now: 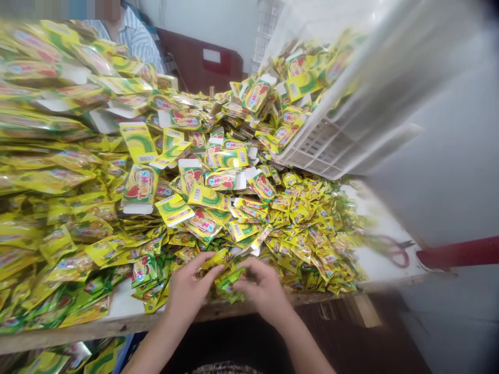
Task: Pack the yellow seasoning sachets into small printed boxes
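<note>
We look down on a wood-edged white tabletop heaped with glossy yellow-green foil sachets, with larger yellow card-backed packets strewn over them and a white plastic crate tipped above the pile. Red-handled scissors lie to the right. Our left hand and right hand curl, half closed, around a small bunch of sachets at the near edge. Nearly all the heap lies beyond the hands, only this bunch in them.

A wooden table bears yellow sachets and red scissors.
</note>
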The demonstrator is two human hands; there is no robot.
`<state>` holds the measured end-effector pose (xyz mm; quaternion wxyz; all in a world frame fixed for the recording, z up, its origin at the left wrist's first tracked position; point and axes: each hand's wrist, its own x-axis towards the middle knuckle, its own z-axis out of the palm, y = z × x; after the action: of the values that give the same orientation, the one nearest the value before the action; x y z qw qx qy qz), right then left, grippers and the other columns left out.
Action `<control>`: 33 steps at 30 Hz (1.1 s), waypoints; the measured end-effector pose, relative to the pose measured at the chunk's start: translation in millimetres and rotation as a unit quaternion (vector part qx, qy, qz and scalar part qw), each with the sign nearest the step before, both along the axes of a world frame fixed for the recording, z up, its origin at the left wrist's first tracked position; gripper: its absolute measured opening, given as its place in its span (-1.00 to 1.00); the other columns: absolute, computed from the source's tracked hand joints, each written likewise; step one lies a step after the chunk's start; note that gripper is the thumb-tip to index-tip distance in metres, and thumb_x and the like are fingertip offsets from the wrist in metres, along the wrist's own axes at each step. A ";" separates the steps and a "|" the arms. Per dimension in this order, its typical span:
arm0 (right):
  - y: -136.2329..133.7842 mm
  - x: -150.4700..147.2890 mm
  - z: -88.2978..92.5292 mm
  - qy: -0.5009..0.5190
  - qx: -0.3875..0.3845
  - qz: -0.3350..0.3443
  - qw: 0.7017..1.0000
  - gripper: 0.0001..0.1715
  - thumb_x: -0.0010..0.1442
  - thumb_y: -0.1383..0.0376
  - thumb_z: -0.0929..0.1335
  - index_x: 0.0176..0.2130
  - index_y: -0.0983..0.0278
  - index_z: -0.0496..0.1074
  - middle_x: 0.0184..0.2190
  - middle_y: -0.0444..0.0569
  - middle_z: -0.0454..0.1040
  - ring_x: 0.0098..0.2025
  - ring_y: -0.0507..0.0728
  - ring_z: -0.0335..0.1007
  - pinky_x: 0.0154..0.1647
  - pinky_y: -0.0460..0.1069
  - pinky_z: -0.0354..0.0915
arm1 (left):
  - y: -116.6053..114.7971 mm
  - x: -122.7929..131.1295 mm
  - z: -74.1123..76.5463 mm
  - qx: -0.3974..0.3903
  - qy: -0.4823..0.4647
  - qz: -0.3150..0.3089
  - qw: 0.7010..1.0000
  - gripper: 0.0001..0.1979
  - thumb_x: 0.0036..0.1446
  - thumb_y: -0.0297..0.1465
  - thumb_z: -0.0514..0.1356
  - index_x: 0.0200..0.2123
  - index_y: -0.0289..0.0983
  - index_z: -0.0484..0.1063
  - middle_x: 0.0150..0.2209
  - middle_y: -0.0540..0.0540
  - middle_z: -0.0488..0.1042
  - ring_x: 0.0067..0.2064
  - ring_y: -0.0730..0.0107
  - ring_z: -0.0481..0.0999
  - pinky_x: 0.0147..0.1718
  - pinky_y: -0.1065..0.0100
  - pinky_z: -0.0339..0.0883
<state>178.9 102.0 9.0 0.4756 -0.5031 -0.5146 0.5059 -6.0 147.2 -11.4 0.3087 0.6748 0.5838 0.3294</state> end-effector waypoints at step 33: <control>-43.8 62.8 -2.8 0.102 -0.127 -0.124 0.979 -0.67 0.09 0.11 0.47 -0.25 0.30 0.46 -0.38 -0.06 0.43 -0.42 0.07 0.32 -0.49 -0.07 0.38 | 8.3 72.0 0.8 0.127 -0.006 -0.047 0.991 -0.83 0.15 -0.28 0.22 -0.23 -0.22 0.50 -0.22 -0.13 0.52 -0.15 0.18 0.53 -0.11 0.24 0.37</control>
<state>241.7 58.2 6.2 0.5166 -0.5650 -0.3286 0.5532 66.1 155.5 -10.7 0.2388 0.7331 0.5030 0.3906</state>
